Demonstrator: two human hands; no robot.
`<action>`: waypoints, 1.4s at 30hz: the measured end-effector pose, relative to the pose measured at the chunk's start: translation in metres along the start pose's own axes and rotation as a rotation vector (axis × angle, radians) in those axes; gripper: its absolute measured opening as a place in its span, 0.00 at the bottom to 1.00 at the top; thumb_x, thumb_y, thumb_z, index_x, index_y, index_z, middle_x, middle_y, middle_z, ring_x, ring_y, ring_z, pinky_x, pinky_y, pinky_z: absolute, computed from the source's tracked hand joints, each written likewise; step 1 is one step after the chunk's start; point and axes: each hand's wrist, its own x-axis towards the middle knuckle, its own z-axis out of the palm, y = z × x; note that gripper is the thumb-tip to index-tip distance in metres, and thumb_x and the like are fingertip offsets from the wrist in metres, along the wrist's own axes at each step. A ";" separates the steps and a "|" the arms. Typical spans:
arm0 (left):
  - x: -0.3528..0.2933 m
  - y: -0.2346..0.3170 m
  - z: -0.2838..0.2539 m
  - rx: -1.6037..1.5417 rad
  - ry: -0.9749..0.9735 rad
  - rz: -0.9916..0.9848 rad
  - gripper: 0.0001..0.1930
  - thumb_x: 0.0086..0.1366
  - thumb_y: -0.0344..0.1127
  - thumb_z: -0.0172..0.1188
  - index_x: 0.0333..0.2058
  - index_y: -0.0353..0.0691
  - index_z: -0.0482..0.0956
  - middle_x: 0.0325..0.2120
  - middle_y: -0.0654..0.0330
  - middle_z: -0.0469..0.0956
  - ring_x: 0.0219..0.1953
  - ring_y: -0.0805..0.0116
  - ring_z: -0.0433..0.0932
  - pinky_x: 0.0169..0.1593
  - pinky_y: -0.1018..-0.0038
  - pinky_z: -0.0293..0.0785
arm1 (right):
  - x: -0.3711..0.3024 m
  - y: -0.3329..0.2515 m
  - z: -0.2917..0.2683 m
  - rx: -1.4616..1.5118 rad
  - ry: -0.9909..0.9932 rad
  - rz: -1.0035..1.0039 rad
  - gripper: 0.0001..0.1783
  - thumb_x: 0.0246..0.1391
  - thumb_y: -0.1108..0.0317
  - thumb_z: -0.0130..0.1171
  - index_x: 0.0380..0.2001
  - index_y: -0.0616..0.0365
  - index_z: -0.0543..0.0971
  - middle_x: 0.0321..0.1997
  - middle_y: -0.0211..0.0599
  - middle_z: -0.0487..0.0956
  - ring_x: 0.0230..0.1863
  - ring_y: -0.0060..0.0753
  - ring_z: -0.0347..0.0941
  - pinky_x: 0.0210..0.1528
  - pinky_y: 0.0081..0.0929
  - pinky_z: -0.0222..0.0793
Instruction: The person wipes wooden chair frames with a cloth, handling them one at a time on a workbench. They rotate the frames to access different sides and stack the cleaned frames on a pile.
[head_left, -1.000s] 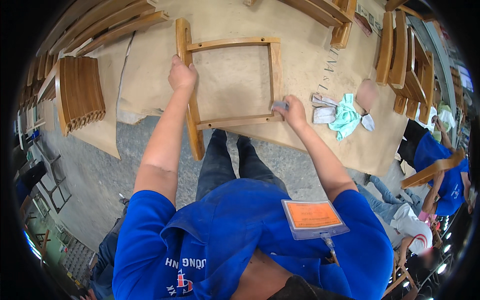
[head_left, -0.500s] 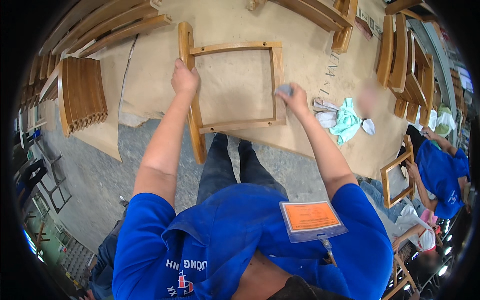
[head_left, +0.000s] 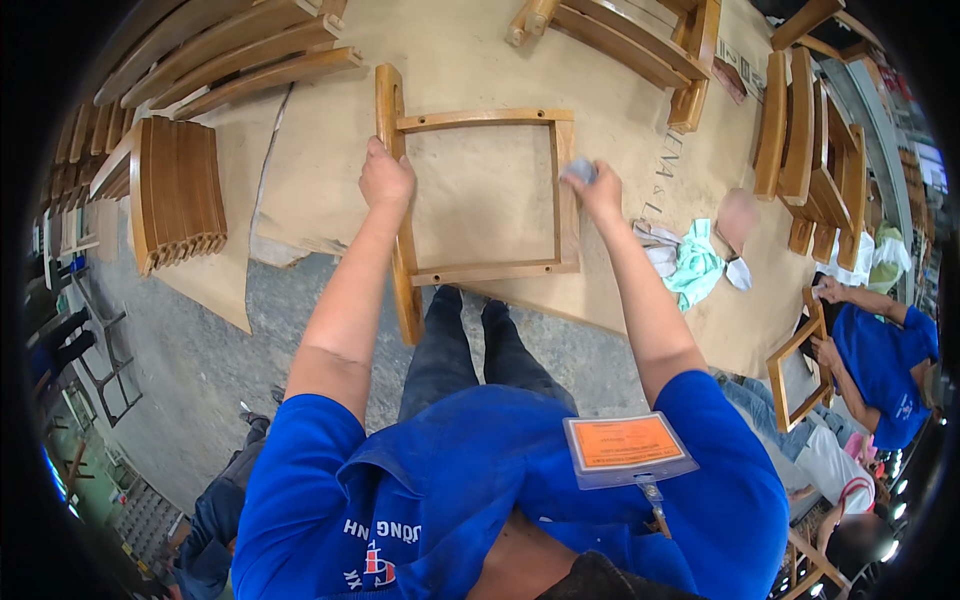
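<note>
A brown wooden frame (head_left: 480,271), perhaps a chair part, lies on the cardboard-covered surface in front of me. Its left post is longer than the rest, and small dark holes show in its two cross rails. My left hand (head_left: 387,178) is closed around that left post above its middle. Between the fingers and thumb of my right hand (head_left: 604,192) is a small grey sanding pad (head_left: 580,172). The pad rests at the upper part of the frame's right rail; whether it presses on the wood I cannot tell.
Stacked curved wooden parts (head_left: 180,190) stand at the left, more wooden frames (head_left: 815,150) at the right and far side. A mint-green cloth (head_left: 697,262) lies right of my right hand. At the far right, a co-worker in blue (head_left: 875,350) holds a similar frame.
My right hand has slid the sanding pad farther from me along the right rail. The left hand keeps its grip on the post. The whole view has shifted slightly.
</note>
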 end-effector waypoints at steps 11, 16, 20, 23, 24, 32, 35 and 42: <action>0.016 -0.022 0.016 -0.293 -0.020 0.015 0.24 0.54 0.33 0.62 0.49 0.34 0.67 0.45 0.44 0.75 0.47 0.46 0.75 0.50 0.57 0.72 | -0.040 0.021 -0.004 0.019 -0.052 -0.055 0.32 0.41 0.48 0.70 0.39 0.65 0.75 0.39 0.57 0.79 0.42 0.57 0.77 0.44 0.43 0.71; 0.024 -0.019 0.011 -0.395 -0.071 0.052 0.22 0.53 0.29 0.59 0.49 0.36 0.69 0.41 0.45 0.77 0.45 0.48 0.77 0.50 0.62 0.73 | -0.094 0.048 -0.050 0.105 -0.059 0.033 0.27 0.50 0.54 0.64 0.45 0.67 0.76 0.39 0.58 0.79 0.44 0.55 0.76 0.47 0.40 0.71; 0.001 0.003 -0.017 -0.541 -0.071 0.131 0.27 0.53 0.27 0.58 0.55 0.38 0.67 0.41 0.46 0.78 0.46 0.52 0.78 0.50 0.65 0.73 | -0.075 0.027 -0.106 0.315 0.145 -0.106 0.18 0.56 0.67 0.55 0.49 0.63 0.75 0.44 0.52 0.78 0.47 0.53 0.74 0.51 0.36 0.68; -0.019 0.029 -0.051 -0.603 -0.003 0.219 0.31 0.54 0.27 0.58 0.59 0.41 0.64 0.44 0.47 0.78 0.47 0.54 0.78 0.51 0.65 0.73 | -0.062 -0.002 -0.137 0.183 0.420 -0.391 0.19 0.52 0.74 0.52 0.49 0.59 0.77 0.49 0.47 0.77 0.49 0.51 0.73 0.52 0.38 0.67; -0.025 0.036 -0.063 -0.597 -0.011 0.238 0.32 0.54 0.27 0.58 0.60 0.40 0.63 0.45 0.47 0.77 0.48 0.54 0.77 0.52 0.65 0.72 | -0.061 -0.014 -0.141 0.123 0.513 -0.514 0.20 0.50 0.76 0.51 0.49 0.58 0.77 0.50 0.45 0.76 0.50 0.50 0.72 0.52 0.38 0.67; -0.073 0.088 -0.107 -0.606 0.047 0.499 0.37 0.51 0.25 0.58 0.63 0.35 0.59 0.54 0.45 0.69 0.58 0.52 0.69 0.59 0.65 0.65 | -0.056 -0.168 -0.114 -0.196 0.599 -0.793 0.27 0.46 0.68 0.59 0.54 0.46 0.74 0.49 0.36 0.74 0.51 0.42 0.69 0.58 0.43 0.60; -0.084 0.088 -0.119 -0.700 0.068 0.643 0.38 0.50 0.24 0.59 0.62 0.34 0.59 0.54 0.47 0.69 0.58 0.53 0.69 0.60 0.66 0.64 | -0.066 -0.192 -0.131 -0.132 0.493 -0.738 0.28 0.46 0.59 0.63 0.54 0.45 0.74 0.48 0.34 0.75 0.51 0.41 0.69 0.56 0.41 0.60; -0.088 0.071 -0.137 -0.706 0.062 0.750 0.40 0.48 0.25 0.66 0.62 0.33 0.60 0.54 0.49 0.70 0.54 0.59 0.72 0.57 0.67 0.69 | -0.075 -0.124 -0.198 -0.037 0.214 -0.729 0.31 0.42 0.60 0.68 0.54 0.46 0.75 0.49 0.34 0.76 0.51 0.43 0.69 0.55 0.36 0.61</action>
